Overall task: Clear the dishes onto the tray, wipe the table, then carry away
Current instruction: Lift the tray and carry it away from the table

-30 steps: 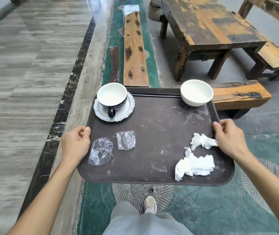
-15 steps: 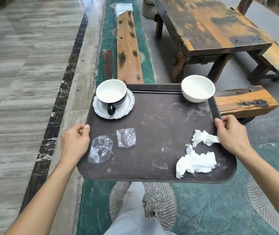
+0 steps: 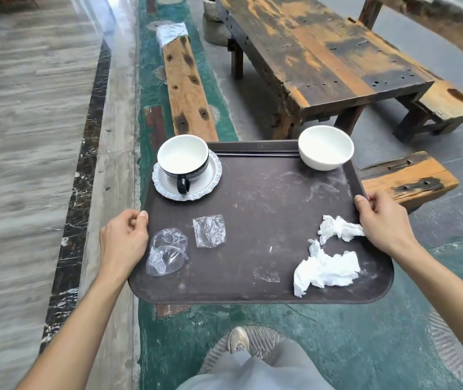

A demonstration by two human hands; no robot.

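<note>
I hold the dark brown rectangular plastic tray [image 3: 261,220] in the air over the green floor, my left hand [image 3: 124,243] clamped on its left rim and my right hand [image 3: 383,223] on the right rim, thumbs on top and fingers curled underneath. Beyond my left thumb stands the black-and-white cup [image 3: 183,161] on its scalloped white saucer [image 3: 210,178]; beyond my right thumb, the white ceramic bowl [image 3: 326,147] sits at the far corner. Crumpled white tissues [image 3: 327,270] lie just inside my right fingers and clear plastic wrappers [image 3: 167,251] inside my left. A tilt mid-stride could slide the bowl off. Compared with half a second ago, the weathered wooden table [image 3: 309,52] has moved further away, and a shoe now shows below.
</note>
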